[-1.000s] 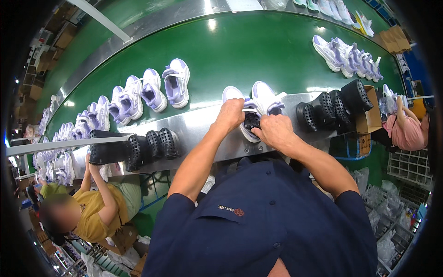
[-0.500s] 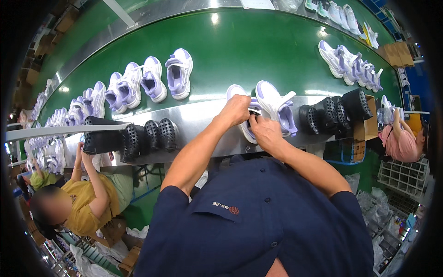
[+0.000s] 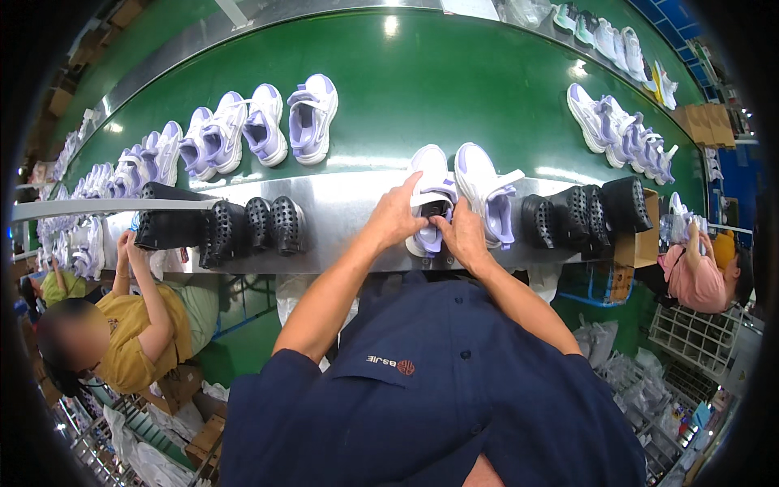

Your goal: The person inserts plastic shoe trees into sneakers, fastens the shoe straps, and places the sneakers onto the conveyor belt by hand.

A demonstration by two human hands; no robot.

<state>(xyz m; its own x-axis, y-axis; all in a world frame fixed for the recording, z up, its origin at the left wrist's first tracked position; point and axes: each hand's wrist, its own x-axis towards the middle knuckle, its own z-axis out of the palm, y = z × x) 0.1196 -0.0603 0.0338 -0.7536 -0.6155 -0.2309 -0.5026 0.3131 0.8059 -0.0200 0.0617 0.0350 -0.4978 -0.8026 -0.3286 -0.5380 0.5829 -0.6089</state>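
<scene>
A white and lilac sneaker lies toe away from me on the metal edge of the bench, between my hands. My left hand grips its left side, thumb at the opening. On the other side my right hand holds the collar near the heel, fingers bent. A white strap crosses the shoe, and something dark shows in its opening, too covered to name. Close to my right hand stands the matching sneaker, its strap sticking out to the right.
Black perforated blocks stand on the metal edge at left and right. Rows of white and lilac sneakers line the green belt. Co-workers sit at left and right. A pale bar juts in at left.
My left hand has moved from over the shoe's opening to its left side, uncovering the strap and toe. My right hand has shifted slightly toward the heel. The view has tilted a little.
</scene>
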